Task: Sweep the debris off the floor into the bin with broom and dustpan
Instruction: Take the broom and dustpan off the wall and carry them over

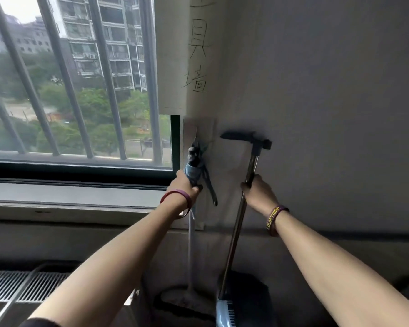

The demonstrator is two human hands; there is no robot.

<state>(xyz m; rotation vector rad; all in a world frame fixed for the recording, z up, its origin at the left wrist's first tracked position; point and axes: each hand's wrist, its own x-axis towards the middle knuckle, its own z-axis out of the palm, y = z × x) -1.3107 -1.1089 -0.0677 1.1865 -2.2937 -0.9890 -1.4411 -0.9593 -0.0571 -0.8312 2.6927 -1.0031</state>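
two long handles stand upright against the wall (328, 114), just right of the window (80, 90).

left hand (187, 187): fingers clamped round the top of the broom handle (191, 244), where blue cord (208, 182) is wound on. the cord runs up towards what looks like a nail; too small to be sure.

right hand (257, 194): fingers clamped round the steel dustpan handle (236, 232), a little below its black cross-grip (246, 136).

shafts are side by side, near but apart. both long axes are close to vertical, with the dustpan's foot leaning slightly left of its top. broom head (189, 297) and dark dustpan (248, 293) sit at the foot of the wall, directly below the hands.

judgement: the step in hand is fetching the tools; sweeping not yet begun. if the cord is hung, the broom likely needs lifting straight up along its axis before it comes away.

debris, bin: not in view.
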